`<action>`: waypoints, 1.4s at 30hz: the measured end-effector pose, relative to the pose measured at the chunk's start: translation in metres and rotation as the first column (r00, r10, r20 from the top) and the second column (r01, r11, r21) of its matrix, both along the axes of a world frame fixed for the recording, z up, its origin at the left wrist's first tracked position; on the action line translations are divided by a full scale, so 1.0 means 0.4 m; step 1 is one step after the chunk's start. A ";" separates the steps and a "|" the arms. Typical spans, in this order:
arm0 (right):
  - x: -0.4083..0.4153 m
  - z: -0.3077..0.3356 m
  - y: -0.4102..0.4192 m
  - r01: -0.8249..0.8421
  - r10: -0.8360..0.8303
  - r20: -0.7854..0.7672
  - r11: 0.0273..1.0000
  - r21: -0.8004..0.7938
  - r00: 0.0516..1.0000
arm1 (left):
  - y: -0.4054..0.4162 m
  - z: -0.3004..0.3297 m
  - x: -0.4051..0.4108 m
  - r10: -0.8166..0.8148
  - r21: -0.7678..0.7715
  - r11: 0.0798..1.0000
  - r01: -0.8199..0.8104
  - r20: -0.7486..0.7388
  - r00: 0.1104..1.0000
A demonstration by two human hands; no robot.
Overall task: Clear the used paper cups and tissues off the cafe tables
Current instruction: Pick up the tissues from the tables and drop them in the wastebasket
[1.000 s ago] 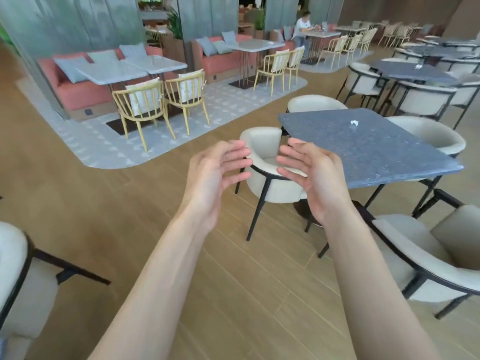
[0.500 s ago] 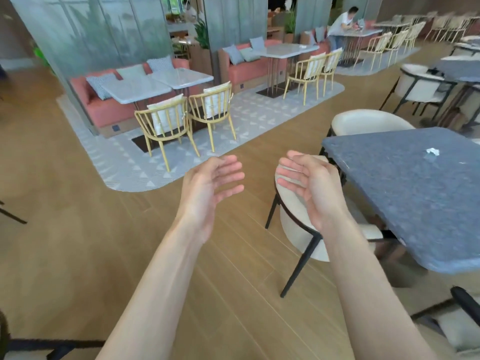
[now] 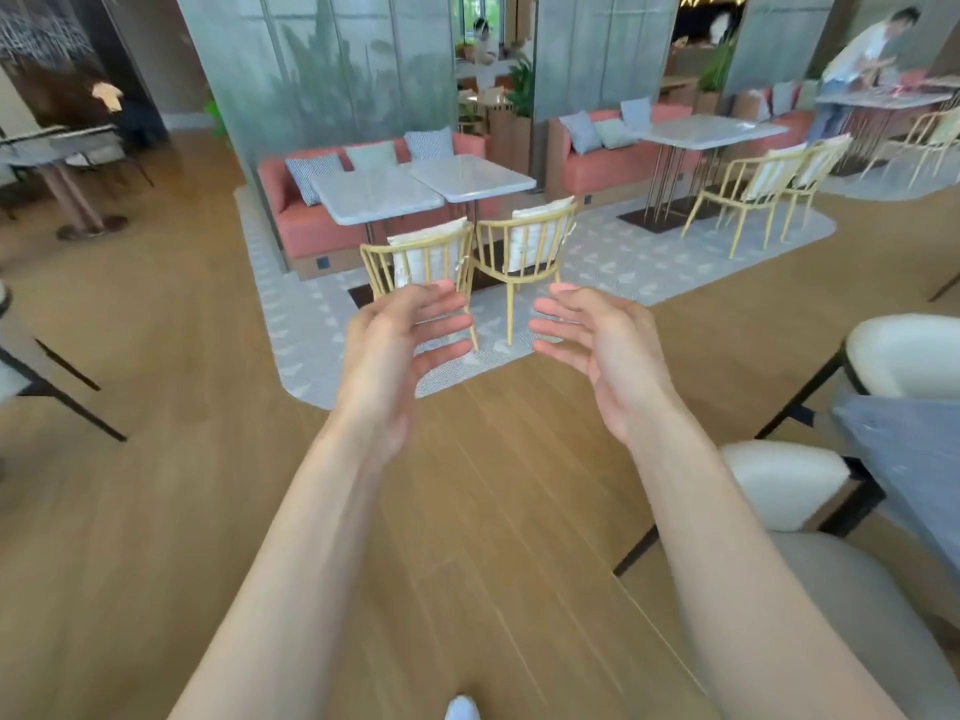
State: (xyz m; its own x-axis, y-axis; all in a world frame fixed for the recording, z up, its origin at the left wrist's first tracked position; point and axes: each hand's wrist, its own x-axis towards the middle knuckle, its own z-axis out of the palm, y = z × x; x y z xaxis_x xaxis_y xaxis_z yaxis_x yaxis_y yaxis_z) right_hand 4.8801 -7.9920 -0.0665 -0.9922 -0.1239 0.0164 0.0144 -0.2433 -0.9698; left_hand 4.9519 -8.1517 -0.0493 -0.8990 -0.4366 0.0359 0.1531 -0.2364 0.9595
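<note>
The view turns left compared with one second ago. The dark grey desk (image 3: 904, 459), formerly central with a crumpled white tissue on top, now shows only its near corner at the right edge; the tissue is out of view. No cup or tissue is visible on the two pale desks (image 3: 415, 192) ahead. The left hand (image 3: 400, 345) and right hand (image 3: 597, 345) remain raised, palms facing, each grip released and holding nothing. Judgement: the tissue remains uncollected; the person appears to be scanning or heading for other desks.
</note>
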 end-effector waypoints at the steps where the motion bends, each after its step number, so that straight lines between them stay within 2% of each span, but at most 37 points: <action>1: -0.059 -0.001 -0.035 0.006 -0.006 0.010 1.000 0.002 1.000 | -0.032 -0.001 -0.066 -0.007 0.000 1.000 0.007 0.012 1.000; 6: -0.341 0.022 -0.116 0.071 -0.071 0.046 0.997 -0.004 0.996 | -0.125 0.014 -0.397 -0.093 0.005 0.996 0.093 0.043 0.995; 13: -0.659 0.035 -0.036 0.271 -0.271 0.065 0.963 0.011 0.960 | -0.086 0.031 -0.771 -0.239 0.022 0.971 0.238 0.071 0.968; 27: -1.405 0.072 0.297 0.462 -0.462 0.028 0.882 -0.092 0.887 | 0.261 0.089 -1.608 -0.467 -0.042 0.883 0.467 0.000 0.884; 33: -1.675 0.113 0.412 0.505 -0.504 0.030 0.861 -0.064 0.863 | 0.385 0.125 -1.917 -0.506 -0.019 0.863 0.505 -0.022 0.862; 42: -2.117 0.067 0.504 0.536 -0.536 0.018 0.844 -0.027 0.844 | 0.473 0.049 -2.389 -0.540 0.021 0.841 0.540 -0.001 0.841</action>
State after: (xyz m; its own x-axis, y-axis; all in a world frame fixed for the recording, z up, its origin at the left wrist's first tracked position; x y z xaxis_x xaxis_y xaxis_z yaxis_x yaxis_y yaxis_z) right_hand 4.0332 -7.7905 -0.0399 -0.9040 0.4276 0.0021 -0.1180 -0.2448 -0.9624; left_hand 3.9964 -7.9624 -0.0296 -0.9926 0.1179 0.0276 -0.0089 -0.2988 0.9543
